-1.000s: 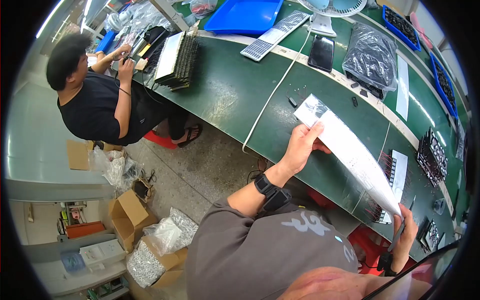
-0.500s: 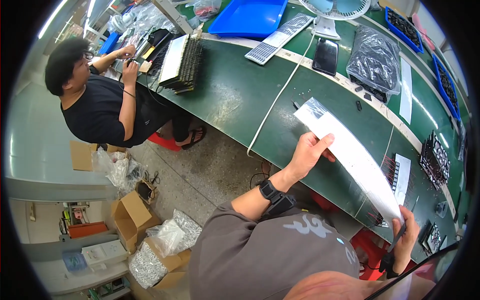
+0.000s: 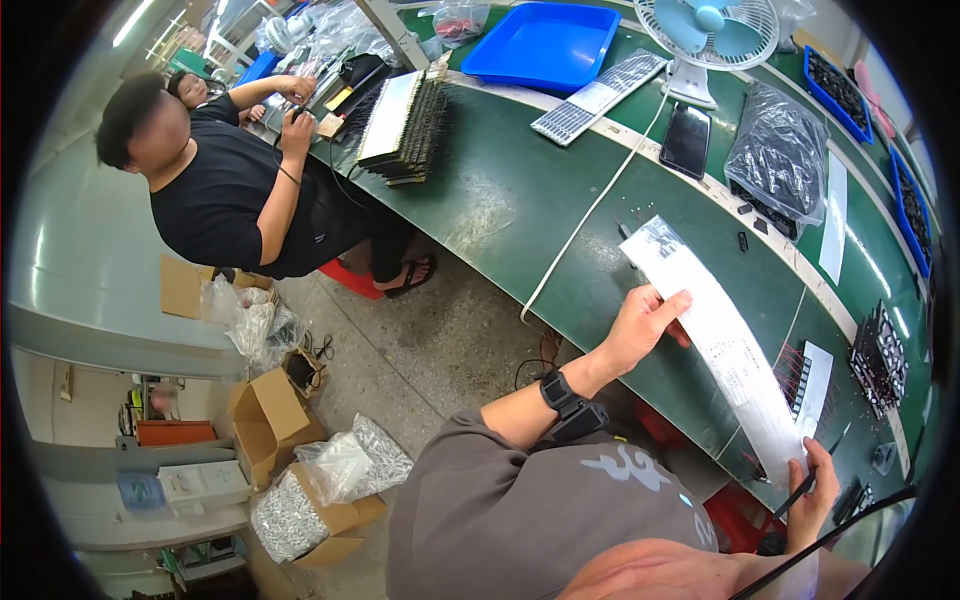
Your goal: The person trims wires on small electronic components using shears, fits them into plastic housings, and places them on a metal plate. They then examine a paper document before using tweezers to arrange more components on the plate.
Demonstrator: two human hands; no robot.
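A long white panel (image 3: 735, 365) with rows of small marks on its face is held slantwise over the green bench. My left hand (image 3: 648, 325) grips its far left part, thumb on top and fingers beneath. My right hand (image 3: 818, 490) pinches the near right end. A thin, dark, pointed tool (image 3: 803, 490) also sits in my right hand, its tip sticking out past the fingers; its exact kind is unclear. Beside the panel's right edge lies a smaller white strip (image 3: 815, 385) with dark squares and thin red wires around it.
A black phone (image 3: 686, 140), a white fan (image 3: 707, 40), a blue tray (image 3: 540, 42) and a bagged dark bundle (image 3: 775, 150) stand along the back. A white cable (image 3: 600, 205) crosses the bench (image 3: 520, 250). Leftward, a person in black (image 3: 225, 185) works by stacked panels (image 3: 400, 125).
The whole scene has shifted rightward in view as my head turned left. The panel's face now shows its marks more clearly; both hands keep hold of it. A second person's face appears at far left.
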